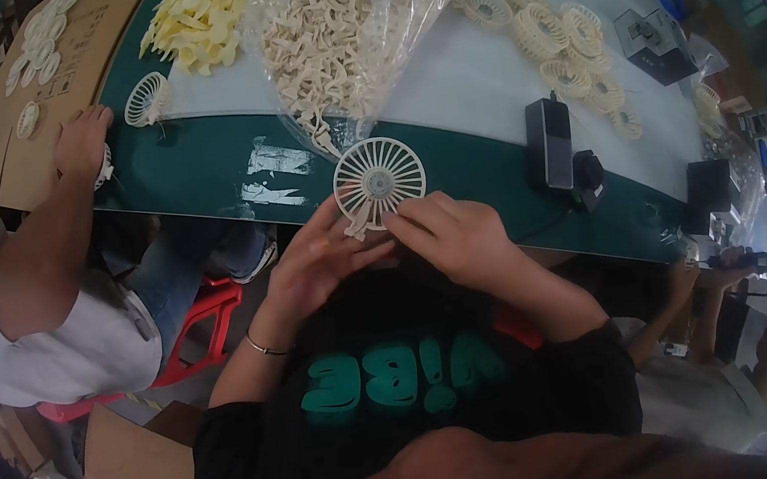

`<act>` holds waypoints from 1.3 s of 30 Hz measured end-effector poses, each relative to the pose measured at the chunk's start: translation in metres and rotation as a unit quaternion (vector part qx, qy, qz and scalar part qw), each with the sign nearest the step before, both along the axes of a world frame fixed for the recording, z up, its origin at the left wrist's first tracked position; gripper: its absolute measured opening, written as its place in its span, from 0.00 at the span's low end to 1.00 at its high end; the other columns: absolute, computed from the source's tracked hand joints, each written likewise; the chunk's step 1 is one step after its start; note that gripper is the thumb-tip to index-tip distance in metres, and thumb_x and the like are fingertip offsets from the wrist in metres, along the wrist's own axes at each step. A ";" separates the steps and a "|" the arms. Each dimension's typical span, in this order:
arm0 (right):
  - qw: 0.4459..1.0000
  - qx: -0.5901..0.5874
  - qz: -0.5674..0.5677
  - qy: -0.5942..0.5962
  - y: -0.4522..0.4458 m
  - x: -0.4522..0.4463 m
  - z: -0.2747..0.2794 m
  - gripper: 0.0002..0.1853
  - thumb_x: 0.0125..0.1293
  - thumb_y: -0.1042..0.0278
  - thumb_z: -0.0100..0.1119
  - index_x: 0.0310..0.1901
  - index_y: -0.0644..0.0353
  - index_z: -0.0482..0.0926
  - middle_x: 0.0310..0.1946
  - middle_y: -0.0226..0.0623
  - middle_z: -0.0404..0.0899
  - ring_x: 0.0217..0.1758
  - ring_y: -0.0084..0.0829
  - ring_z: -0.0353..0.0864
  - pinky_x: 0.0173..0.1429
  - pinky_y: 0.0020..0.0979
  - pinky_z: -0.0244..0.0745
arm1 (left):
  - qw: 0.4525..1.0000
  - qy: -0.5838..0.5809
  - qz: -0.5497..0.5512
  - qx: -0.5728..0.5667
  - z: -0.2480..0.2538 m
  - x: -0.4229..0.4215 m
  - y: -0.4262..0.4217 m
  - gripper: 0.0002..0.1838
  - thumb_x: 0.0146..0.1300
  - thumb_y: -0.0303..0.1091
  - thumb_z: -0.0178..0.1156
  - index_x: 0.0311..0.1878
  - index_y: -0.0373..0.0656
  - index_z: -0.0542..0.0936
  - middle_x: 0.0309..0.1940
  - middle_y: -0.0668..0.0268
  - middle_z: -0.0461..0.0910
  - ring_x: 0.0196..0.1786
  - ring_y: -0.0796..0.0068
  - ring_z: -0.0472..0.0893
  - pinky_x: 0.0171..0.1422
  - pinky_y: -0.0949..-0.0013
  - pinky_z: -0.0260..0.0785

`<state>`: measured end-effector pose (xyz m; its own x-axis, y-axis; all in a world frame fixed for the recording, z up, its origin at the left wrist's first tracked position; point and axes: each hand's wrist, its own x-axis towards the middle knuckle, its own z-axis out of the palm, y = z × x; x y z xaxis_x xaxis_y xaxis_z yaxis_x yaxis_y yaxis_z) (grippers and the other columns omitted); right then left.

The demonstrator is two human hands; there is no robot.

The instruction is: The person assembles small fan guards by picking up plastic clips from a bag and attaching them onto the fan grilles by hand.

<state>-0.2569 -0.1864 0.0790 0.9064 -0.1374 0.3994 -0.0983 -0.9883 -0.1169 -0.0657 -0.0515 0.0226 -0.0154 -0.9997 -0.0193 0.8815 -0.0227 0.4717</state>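
Note:
A cream round fan grille [397, 158] with radial spokes and a grey centre is held up over the table's front edge. My left hand [317, 256] holds it from behind and below, thumb and fingers around its lower left rim. A small cream plastic piece [359, 223] lies against the grille's lower left edge, by my left fingers. My right hand [455, 232] is closed, its fingertips pinching at the lower rim; whether they also hold something small is hidden.
Beyond the hands lie a clear bag of small cream parts [323, 57], a yellow pile of parts [199, 17] and several stacked grilles [541, 30]. A black device [550, 145] stands right. A co-worker's arm [56, 223] rests left; another person's arm [677, 297] is right.

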 end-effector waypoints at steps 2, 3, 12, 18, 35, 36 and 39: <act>1.000 -0.025 0.007 -0.004 -0.003 0.000 0.002 0.20 0.54 0.71 0.66 0.51 0.57 0.85 0.45 0.29 0.82 0.40 0.28 0.85 0.37 0.27 0.79 | 0.998 0.053 -0.022 0.021 0.004 0.011 0.004 0.35 0.77 0.36 0.58 0.81 0.37 0.57 0.69 0.48 0.75 0.71 0.50 0.78 0.67 0.53 0.80; 0.999 -0.050 0.014 -0.009 -0.004 0.000 0.003 0.20 0.53 0.71 0.66 0.51 0.57 0.85 0.44 0.29 0.82 0.40 0.28 0.84 0.37 0.27 0.79 | 0.994 -0.012 -0.055 0.089 0.004 0.019 0.005 0.32 0.77 0.39 0.59 0.77 0.35 0.64 0.63 0.48 0.79 0.63 0.53 0.83 0.60 0.58 0.83; 0.997 -0.062 0.039 -0.021 -0.009 0.001 0.010 0.19 0.52 0.72 0.66 0.49 0.58 0.84 0.44 0.31 0.81 0.44 0.31 0.85 0.43 0.29 0.82 | 0.950 -0.228 -0.062 0.203 0.000 0.007 0.008 0.12 0.75 0.28 0.62 0.56 0.30 0.83 0.33 0.62 0.86 0.29 0.75 0.85 0.33 0.75 0.81; 0.997 -0.045 0.050 -0.023 -0.015 0.001 0.012 0.16 0.54 0.71 0.64 0.47 0.59 0.82 0.44 0.29 0.79 0.46 0.28 0.83 0.44 0.27 0.82 | 0.921 -0.353 -0.029 0.162 0.006 0.004 0.013 0.12 0.77 0.28 0.60 0.55 0.30 0.85 0.33 0.65 0.85 0.32 0.80 0.84 0.36 0.76 0.80; 0.980 0.178 0.059 0.070 -0.017 0.008 0.002 0.14 0.59 0.73 0.68 0.46 0.46 0.85 0.45 0.24 0.82 0.48 0.32 0.84 0.38 0.32 0.82 | 0.904 -0.410 0.051 0.113 -0.014 0.003 0.010 0.56 0.67 0.16 0.65 0.87 0.50 0.39 0.62 0.54 0.82 0.58 0.64 0.87 0.62 0.64 0.81; 0.977 0.187 0.072 0.069 -0.018 0.010 0.000 0.13 0.59 0.73 0.68 0.46 0.46 0.85 0.45 0.23 0.82 0.48 0.32 0.84 0.37 0.32 0.81 | 0.906 -0.405 0.092 0.079 -0.009 0.002 0.008 0.55 0.63 0.19 0.69 0.86 0.48 0.46 0.67 0.53 0.78 0.62 0.64 0.84 0.64 0.65 0.79; 0.968 0.211 0.099 0.093 -0.021 0.019 -0.004 0.12 0.62 0.72 0.68 0.47 0.47 0.85 0.45 0.23 0.81 0.47 0.32 0.83 0.39 0.33 0.82 | 0.880 -0.455 0.137 0.008 -0.009 0.014 0.007 0.45 0.57 0.22 0.75 0.78 0.46 0.65 0.74 0.51 0.71 0.69 0.63 0.79 0.67 0.65 0.75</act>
